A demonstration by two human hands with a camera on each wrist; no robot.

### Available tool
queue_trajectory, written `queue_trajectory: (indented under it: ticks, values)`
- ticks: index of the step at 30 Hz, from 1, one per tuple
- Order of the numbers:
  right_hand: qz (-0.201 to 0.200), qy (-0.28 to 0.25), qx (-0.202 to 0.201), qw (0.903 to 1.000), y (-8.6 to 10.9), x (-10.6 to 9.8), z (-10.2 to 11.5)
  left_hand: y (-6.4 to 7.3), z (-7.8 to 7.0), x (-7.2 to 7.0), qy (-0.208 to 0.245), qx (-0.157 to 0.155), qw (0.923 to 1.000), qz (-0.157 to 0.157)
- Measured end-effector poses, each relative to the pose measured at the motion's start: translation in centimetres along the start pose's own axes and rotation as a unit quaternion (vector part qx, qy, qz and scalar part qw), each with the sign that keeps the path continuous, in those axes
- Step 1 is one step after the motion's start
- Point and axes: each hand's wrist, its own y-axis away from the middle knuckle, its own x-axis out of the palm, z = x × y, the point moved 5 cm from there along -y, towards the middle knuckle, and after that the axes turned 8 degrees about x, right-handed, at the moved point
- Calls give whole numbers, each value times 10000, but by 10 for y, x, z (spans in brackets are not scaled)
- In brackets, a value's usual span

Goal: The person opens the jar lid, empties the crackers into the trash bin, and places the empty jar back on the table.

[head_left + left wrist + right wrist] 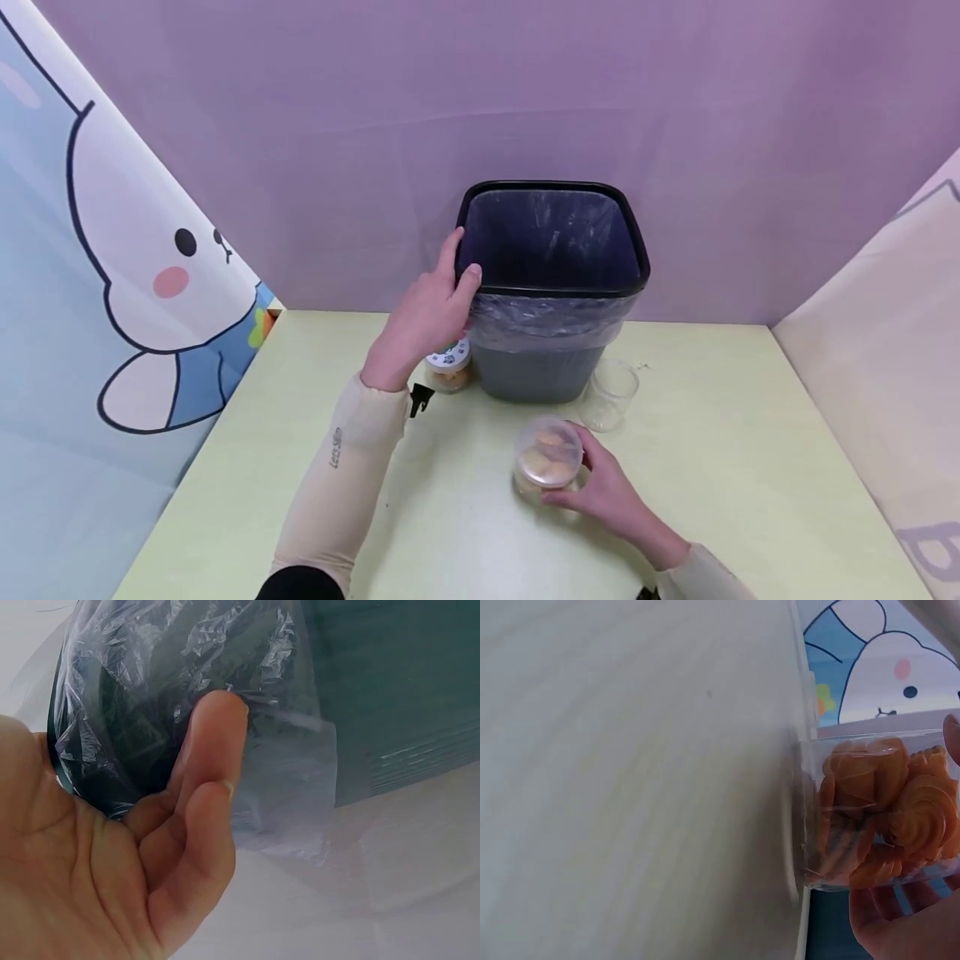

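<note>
My left hand [431, 312] grips the left front corner of the black rim of a grey trash can [536, 375], lined with a clear plastic bag [547, 321]. In the left wrist view its fingers [214, 750] lie against the bag on the can's outside. Around the side of a clear jar of cookies [547, 458] my right hand [607, 492] curls its thumb and fingers. That jar has a see-through lid and is upright in front of the can. Swirled orange-brown cookies [922, 814] show through its wall in the right wrist view.
Another cookie jar [450, 367] with a printed white lid stands at the can's left, partly behind my left hand. At its right front stands a clear container [611, 392]. A purple backdrop [360, 167] rises behind the pale table [720, 467].
</note>
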Motion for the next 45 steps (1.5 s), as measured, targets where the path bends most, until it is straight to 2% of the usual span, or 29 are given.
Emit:
queue_trajectory:
  ticks: [10,13,21,24,28,31,34,40,45]
  values:
    - [119,96,-126,9998,-4,5,-1,-1,5,-3,-213,559,9960,-668]
    - [155,146,-71,9997,-5,7,-1,2,11,-6,-56,692,9943,-815]
    - [162,186,12,9997,-4,6,-1,23,27,-8,1106,931,9832,-1114]
    - [214,179,0,9996,-3,6,-1,33,36,-5,1687,897,9738,-1233]
    - [324,131,-60,9994,-3,6,-1,50,49,2,2365,690,9603,-1312]
    - [365,133,-149,9991,-4,4,-1,61,57,12,2590,568,9571,-1167]
    - [417,184,-211,9987,-6,2,-1,71,63,26,2726,614,9559,-903]
    - [590,168,-208,9979,-9,1,1,85,63,60,2933,1027,9499,-329]
    - [755,-26,-147,9970,-10,1,1,89,59,88,2733,1405,9516,47]
